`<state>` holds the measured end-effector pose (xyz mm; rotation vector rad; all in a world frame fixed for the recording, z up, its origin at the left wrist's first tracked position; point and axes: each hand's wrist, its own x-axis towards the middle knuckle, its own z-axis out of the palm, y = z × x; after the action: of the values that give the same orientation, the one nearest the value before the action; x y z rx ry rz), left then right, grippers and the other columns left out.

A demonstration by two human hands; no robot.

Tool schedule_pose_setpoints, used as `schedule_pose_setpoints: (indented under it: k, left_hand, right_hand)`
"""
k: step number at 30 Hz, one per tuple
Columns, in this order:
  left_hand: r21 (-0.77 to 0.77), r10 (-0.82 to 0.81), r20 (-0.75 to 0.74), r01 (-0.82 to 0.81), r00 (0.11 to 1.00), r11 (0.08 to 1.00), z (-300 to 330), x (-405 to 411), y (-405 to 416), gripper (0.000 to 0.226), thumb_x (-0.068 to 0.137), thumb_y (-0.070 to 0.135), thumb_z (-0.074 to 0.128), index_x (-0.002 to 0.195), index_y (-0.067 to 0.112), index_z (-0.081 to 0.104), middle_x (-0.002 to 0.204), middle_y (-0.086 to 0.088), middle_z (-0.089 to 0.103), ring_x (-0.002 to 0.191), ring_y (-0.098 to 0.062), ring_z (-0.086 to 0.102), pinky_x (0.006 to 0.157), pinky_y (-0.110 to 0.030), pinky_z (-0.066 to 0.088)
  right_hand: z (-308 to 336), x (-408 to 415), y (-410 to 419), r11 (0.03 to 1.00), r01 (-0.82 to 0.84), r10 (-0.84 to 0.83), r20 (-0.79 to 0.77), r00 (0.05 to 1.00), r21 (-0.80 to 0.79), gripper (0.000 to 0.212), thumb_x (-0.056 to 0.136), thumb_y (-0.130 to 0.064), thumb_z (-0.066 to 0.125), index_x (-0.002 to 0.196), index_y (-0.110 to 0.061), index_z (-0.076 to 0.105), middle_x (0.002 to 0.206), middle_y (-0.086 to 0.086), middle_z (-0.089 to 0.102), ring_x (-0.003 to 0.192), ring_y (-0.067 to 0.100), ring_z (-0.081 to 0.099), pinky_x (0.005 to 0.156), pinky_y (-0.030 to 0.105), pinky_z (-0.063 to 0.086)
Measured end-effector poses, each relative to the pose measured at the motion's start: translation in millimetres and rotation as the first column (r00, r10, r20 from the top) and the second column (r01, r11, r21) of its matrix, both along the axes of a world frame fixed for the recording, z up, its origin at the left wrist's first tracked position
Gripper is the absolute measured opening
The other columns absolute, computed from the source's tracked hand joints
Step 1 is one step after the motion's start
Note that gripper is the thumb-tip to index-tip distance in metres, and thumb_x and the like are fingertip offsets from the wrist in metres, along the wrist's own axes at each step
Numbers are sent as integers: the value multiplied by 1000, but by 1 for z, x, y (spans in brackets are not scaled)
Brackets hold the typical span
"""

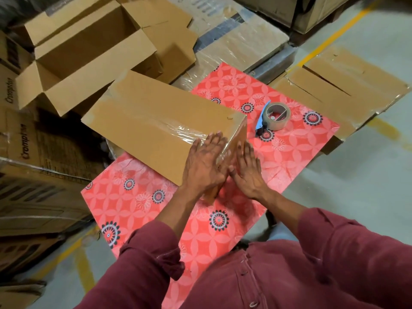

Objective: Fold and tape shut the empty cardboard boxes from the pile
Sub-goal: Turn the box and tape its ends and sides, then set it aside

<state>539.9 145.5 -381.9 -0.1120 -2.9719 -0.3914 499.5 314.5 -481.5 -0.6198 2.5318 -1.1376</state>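
Red flowered tabletop (200, 230), taped box (156, 128) lying across its left edge.
Both palms flat, fingers straight: left hand (206, 161) presses the box's taped top, right hand (248, 168) its end face; tape dispenser (273, 118) sits near the far right edge, open boxes (93, 52) beyond.

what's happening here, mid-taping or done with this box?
A person in a maroon shirt is pressing both hands flat on a closed cardboard box lying on a red floral mat. The left hand smooths clear tape along the top seam near the end; the right hand presses the end face. The tape dispenser sits on the mat beside the box, untouched. An open box waits behind, so this one looks nearly sealed.
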Motion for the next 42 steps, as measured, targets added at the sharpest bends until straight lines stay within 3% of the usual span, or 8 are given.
schedule_pose_setpoints:
  k: [7,12,17,21,25,28,36,42]
  left_hand:
    - [20,0,-26,0,1000,1000,2,1,2,67,87,36,53,152,16,52,163,-5,44,152,-21,37,124,-53,26]
    - [125,32,-38,-28,999,992,5,1,2,57,93,37,51,145,16,60,158,-3,51,150,-17,41,125,-49,25]
    - [254,111,-115,-78,987,964,14,10,-8,38,91,27,54,122,17,73,131,-2,72,136,-19,58,117,-58,35]
    - [275,161,-38,-145,986,950,24,56,-35,48,95,45,51,132,21,70,142,3,66,140,-14,54,118,-55,36]
    - [206,-37,72,22,997,978,15,103,-66,93,74,77,71,151,28,52,161,6,44,153,-12,34,124,-48,24]
    - [96,-80,35,76,996,992,5,105,-69,98,76,82,66,155,29,45,164,4,39,156,-16,29,125,-54,24]
    - [238,128,-122,-96,984,966,-7,108,-41,73,86,67,69,145,25,61,156,4,52,153,-14,35,126,-53,21]
    - [84,118,-339,-95,933,992,-33,104,-36,60,88,40,78,142,18,64,153,-1,56,148,-24,46,115,-65,34]
  right_hand:
    - [48,-48,-24,959,145,-188,-162,969,-244,96,97,-77,8,161,-9,-13,167,0,-21,158,18,-16,129,51,-1]
    - [26,-51,-16,988,24,-46,-142,989,-152,103,98,-78,17,160,-5,-18,168,11,-26,157,21,-20,128,54,2]
    - [6,-15,13,997,-63,66,-51,997,54,114,87,-90,21,161,-15,-22,167,1,-31,157,15,-20,125,62,9]
    - [39,11,0,972,0,-99,-408,908,-236,89,100,-57,54,164,-10,15,172,15,6,160,28,10,121,62,24]
    - [63,16,-21,981,-158,59,-611,790,-110,84,94,-67,57,156,-12,41,169,14,21,158,31,18,122,66,17]
    - [57,13,-24,965,-260,177,-628,757,-43,78,93,-66,60,150,-13,52,166,9,33,158,31,19,116,72,21]
    - [56,11,-19,953,-302,238,-592,770,-10,74,99,-68,46,154,-19,47,168,4,30,158,29,16,118,70,19]
    - [52,13,-20,960,-279,227,-559,797,-8,67,102,-61,45,154,-20,47,168,2,29,159,27,15,117,68,21]
